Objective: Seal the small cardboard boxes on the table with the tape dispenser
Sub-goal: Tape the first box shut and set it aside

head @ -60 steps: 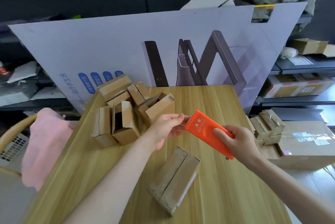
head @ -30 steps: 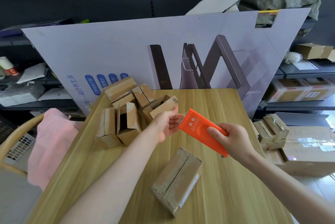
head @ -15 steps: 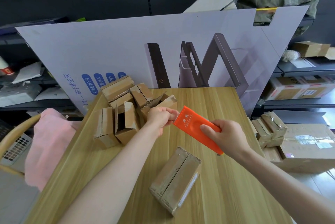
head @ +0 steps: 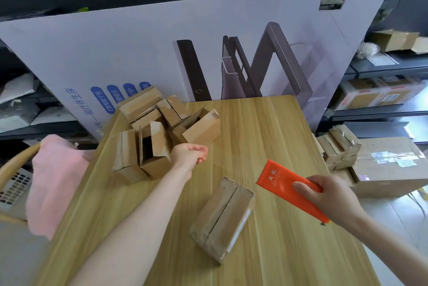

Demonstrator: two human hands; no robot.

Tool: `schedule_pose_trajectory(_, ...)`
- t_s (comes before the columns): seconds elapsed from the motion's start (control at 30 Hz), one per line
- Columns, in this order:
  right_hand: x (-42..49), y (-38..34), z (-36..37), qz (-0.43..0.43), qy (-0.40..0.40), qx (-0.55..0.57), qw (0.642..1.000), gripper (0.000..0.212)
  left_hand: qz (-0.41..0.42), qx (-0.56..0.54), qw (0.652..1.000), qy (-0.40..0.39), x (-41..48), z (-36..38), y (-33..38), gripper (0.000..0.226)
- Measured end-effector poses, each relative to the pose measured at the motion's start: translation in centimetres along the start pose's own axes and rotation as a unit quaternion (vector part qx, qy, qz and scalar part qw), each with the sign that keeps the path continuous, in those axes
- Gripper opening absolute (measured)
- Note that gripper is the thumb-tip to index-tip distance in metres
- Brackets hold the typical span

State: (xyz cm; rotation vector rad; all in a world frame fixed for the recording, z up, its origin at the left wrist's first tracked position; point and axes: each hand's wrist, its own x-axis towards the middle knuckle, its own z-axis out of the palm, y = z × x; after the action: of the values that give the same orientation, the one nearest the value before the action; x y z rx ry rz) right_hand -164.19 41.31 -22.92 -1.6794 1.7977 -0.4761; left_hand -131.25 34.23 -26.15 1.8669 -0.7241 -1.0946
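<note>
- two bare hands are raised over a wooden table (head: 266, 135), well apart from each other.
- right hand (head: 328, 197) grips the orange tape dispenser (head: 287, 186) by its near end, fingers wrapped over the top; the toothed far edge points up and to the left, and the tool is held above the table's right side.
- left hand (head: 190, 154) hangs near the table's middle with its fingers curled into the palm; whether they pinch a clear strip of tape cannot be told.
- one small cardboard box (head: 222, 218) lies on the table between the two forearms, below and left of the dispenser, its two long flaps folded shut with the seam facing up; neither hand touches it.
- a heap of small boxes (head: 162, 123) sits at the table's far left corner, just beyond the left hand; one box in it (head: 150, 153) stands with a dark open end showing.
- behind the table leans a large printed cardboard sheet (head: 139, 42).
- a pink cloth (head: 55, 181) is draped over a chair (head: 14, 165) to the left.
- to the right, off the table, several taped small boxes (head: 340, 144) are stacked beside a big carton (head: 389, 165).
</note>
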Motion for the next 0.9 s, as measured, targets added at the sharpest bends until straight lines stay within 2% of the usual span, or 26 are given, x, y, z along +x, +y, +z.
schedule_pose_trajectory(0.2,0.1,2.2,2.1,0.059,-0.018,-0.125,0.99,0.039,-0.021,0.053,0.998,-0.03,0.3,2.5,-4.6,0.004)
schedule_pose_trajectory(0.4,0.3,3.4,3.7,0.096,-0.03,-0.152,0.983,0.039,-0.032,0.075,0.996,-0.044,0.7,3.5,-6.6,0.005)
schedule_pose_trajectory(0.63,1.2,3.6,5.7,0.116,-0.031,-0.216,0.969,0.04,-0.037,0.103,0.993,-0.034,1.7,4.5,-8.3,0.006)
schedule_pose_trajectory(0.83,2.4,3.9,8.3,0.103,-0.031,-0.268,0.957,0.045,-0.038,0.093,0.995,-0.01,1.0,6.3,-10.6,0.019)
schedule_pose_trajectory(0.9,2.8,3.7,8.9,0.088,-0.024,-0.284,0.954,0.046,-0.034,0.085,0.996,0.012,0.6,6.6,-11.4,0.009)
